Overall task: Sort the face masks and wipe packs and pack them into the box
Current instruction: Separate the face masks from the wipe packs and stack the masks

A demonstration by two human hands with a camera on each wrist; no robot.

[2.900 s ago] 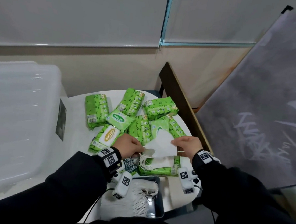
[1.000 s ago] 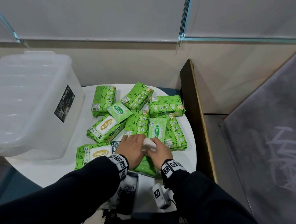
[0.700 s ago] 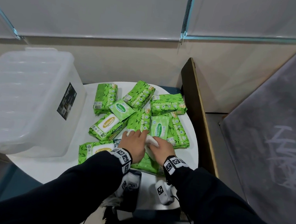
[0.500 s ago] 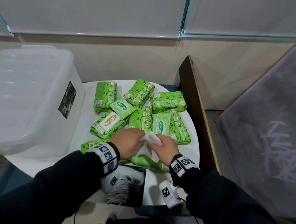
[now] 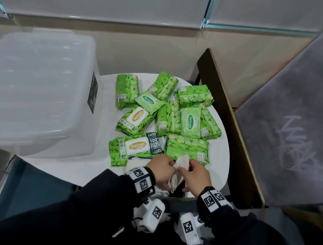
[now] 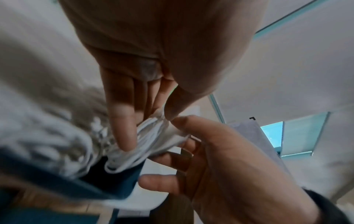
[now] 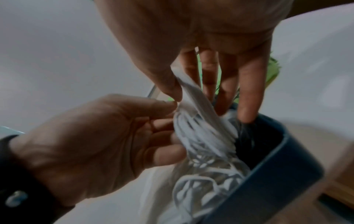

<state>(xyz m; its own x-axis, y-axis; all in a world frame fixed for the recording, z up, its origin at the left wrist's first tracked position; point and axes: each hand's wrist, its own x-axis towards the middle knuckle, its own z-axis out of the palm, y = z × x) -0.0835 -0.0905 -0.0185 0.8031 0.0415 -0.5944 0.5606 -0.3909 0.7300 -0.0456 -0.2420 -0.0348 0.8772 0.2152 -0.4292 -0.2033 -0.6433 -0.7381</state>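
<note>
A folded white face mask (image 5: 180, 163) is pinched between my two hands at the near edge of the round white table (image 5: 219, 160). My left hand (image 5: 172, 166) pinches it between thumb and fingers (image 6: 122, 121). My right hand (image 5: 184, 169) grips the same mask (image 7: 193, 97) from the other side. Below them a dark blue tray (image 7: 272, 181) holds more white masks with tangled ear loops (image 7: 201, 163). Several green wipe packs (image 5: 169, 119) lie in a loose heap on the table beyond my hands.
A big clear plastic box (image 5: 34, 93) stands at the left, partly on the table. A wooden board (image 5: 227, 117) runs along the table's right side, with a grey panel (image 5: 295, 126) beyond it. A wall is close behind.
Both hands have drawn back from above the wipe packs to the table's near edge, over the blue tray. The mask, spread flat earlier, is now folded narrow between them.
</note>
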